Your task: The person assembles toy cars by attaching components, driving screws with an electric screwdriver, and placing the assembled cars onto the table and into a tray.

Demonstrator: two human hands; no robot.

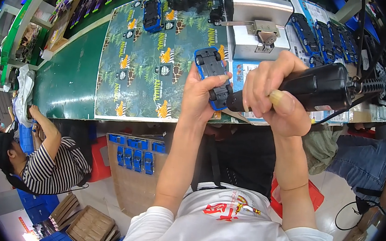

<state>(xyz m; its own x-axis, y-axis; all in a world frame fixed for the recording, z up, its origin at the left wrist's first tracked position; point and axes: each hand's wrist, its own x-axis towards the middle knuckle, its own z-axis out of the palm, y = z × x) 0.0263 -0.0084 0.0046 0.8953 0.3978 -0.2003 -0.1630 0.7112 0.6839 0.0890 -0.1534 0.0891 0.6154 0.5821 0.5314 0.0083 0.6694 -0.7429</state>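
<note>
My left hand [199,91] grips a blue toy car [210,71], its black underside turned up. Closed around a black electric screwdriver [319,87] is my right hand [275,91]. The tool's tip end meets the near end of the car; the exact contact point is too small to make out. Another blue toy car [152,14] lies underside up on the patterned sheet [144,69]. Just beyond my hands stands a silver metal box [258,20] with a small metal fixture on its front.
Several upturned cars [304,33] lie in a row at the far right. Black parts [195,1] are heaped at the back. A cardboard tray [133,184] below the bench edge holds blue car bodies. A person in a striped shirt [54,165] sits at the left.
</note>
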